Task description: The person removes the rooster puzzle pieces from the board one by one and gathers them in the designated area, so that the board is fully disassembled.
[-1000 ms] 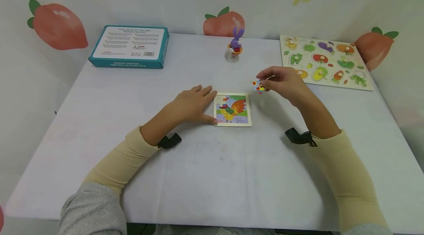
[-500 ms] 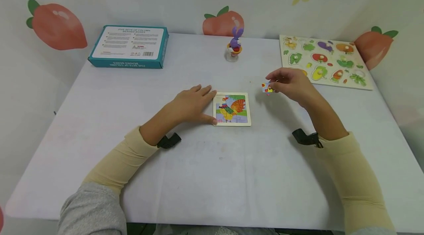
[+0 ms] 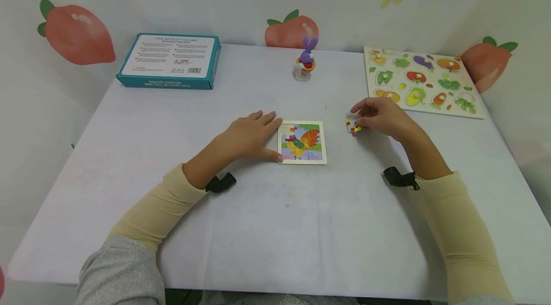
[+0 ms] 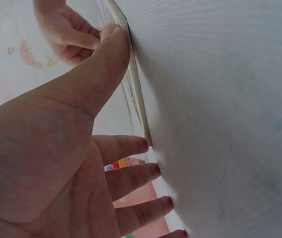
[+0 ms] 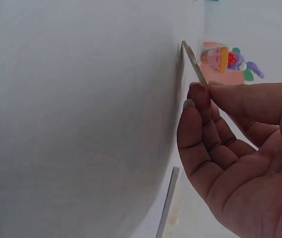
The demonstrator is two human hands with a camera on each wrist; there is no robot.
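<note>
**Pinching a piece [image 3: 353, 126] to the right of the puzzle [image 3: 307, 145]**

Gripping the piece with the right hand [image 3: 380, 116], between thumb and fingers, by its right side as seen from the head. Jutting out leftward past the fingertips, toward the puzzle, with the held edge hidden behind them. Seen edge-on from the right wrist, thin and slanted, with the free end close to the tabletop [image 3: 258, 228]; impossible to tell whether touching it or just above. Placed apart from the puzzle, between it and the near left corner of the board [image 3: 432, 75].

With the left hand [image 3: 251, 137], touching the puzzle along its left side: resting the thumb at the near left corner and the index fingertip at the far left corner. Holding the fingers spread and nearly straight, not curled round anything. Reaching the other fingertips past the far corner, down near the tabletop, as seen from the left wrist.

Visible farther back on the tabletop, well apart from both hands: a teal box [image 3: 168, 56] at left and a purple toy [image 3: 306, 58] near the middle.
</note>
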